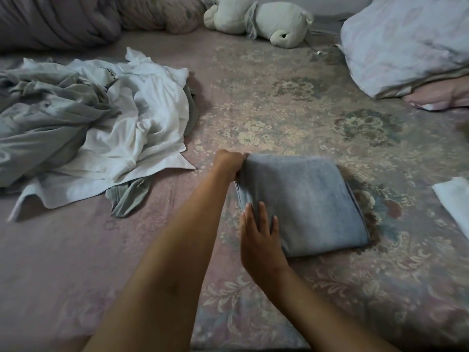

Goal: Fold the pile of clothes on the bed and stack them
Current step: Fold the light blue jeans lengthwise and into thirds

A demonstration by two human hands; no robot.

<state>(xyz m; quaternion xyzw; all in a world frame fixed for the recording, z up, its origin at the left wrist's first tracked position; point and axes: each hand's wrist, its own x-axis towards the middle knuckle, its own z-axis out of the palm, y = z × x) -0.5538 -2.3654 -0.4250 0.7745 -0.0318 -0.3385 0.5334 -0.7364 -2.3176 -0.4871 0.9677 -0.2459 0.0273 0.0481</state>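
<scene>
— Blue-grey cloth, one folded piece, lies on the floral bedspread right under my two hands. How many things do you count around it?

— One loose pile of clothes to the left of the folded piece, well apart from it. White and pale grey garments are tangled together there; I cannot count them singly. What are your hands doing?

— My left hand has its fingers curled round the far left corner of the folded piece, pinching the edge. My right hand lies flat on the near left corner, fingers straight and slightly spread, pressing down.

— Beyond the folded piece I see one white stuffed bear lying on its side. One pillow sits far right of it, and one bunched duvet far left.

— And one white folded cloth just shows to the right of the folded piece, cut by the frame edge.
</scene>
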